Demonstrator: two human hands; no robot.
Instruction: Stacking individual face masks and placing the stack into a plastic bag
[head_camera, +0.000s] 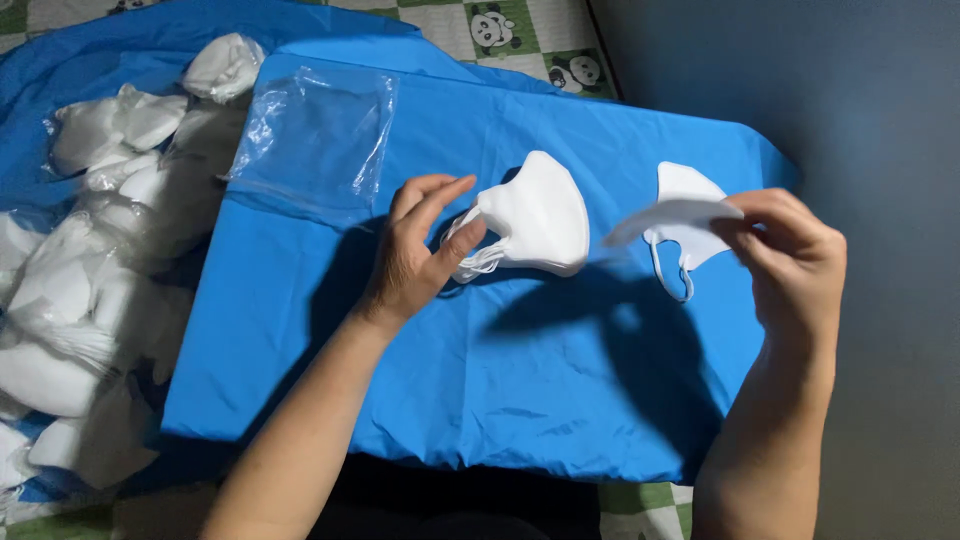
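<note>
My left hand (420, 250) pinches the ear loops at the edge of a small stack of folded white face masks (535, 215), which rests on a blue cloth-covered board (480, 380). My right hand (790, 250) holds a single white face mask (680, 215) by its edge, lifted just above the cloth, with its ear loop hanging down. A stack of clear plastic bags (320, 130) lies on the cloth at the upper left of the board.
A heap of white masks in clear wrappers (90, 280) is piled on blue cloth at the left. A green and white checked mat with panda pictures (520, 35) shows at the top. A dark grey wall (880, 90) stands at the right.
</note>
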